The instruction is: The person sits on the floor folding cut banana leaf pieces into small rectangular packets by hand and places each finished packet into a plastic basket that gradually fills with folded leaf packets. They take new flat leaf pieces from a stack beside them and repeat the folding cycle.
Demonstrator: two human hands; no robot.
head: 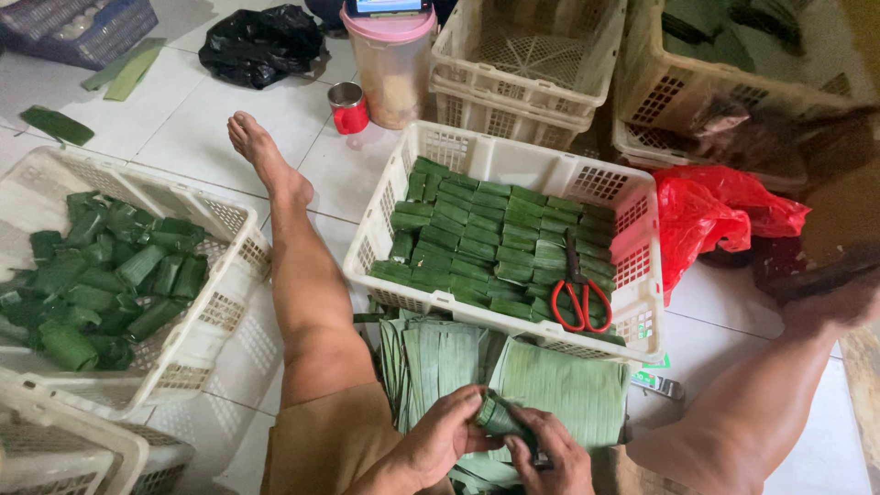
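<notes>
Leaf parcel (pixel 500 417) sits pinched between left hand (pixel 440 440) and right hand (pixel 548 458), just below the crate (pixel 513 160); loosen either grip and I judge the fold springs open.

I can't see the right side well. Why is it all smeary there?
Head view: the right edge, by the person's knee, is motion-blurred; the scissors and leaf parcels stay sharp; lighting is soft daylight with faint shadows; basket edges curve slightly from the wide lens.
</notes>
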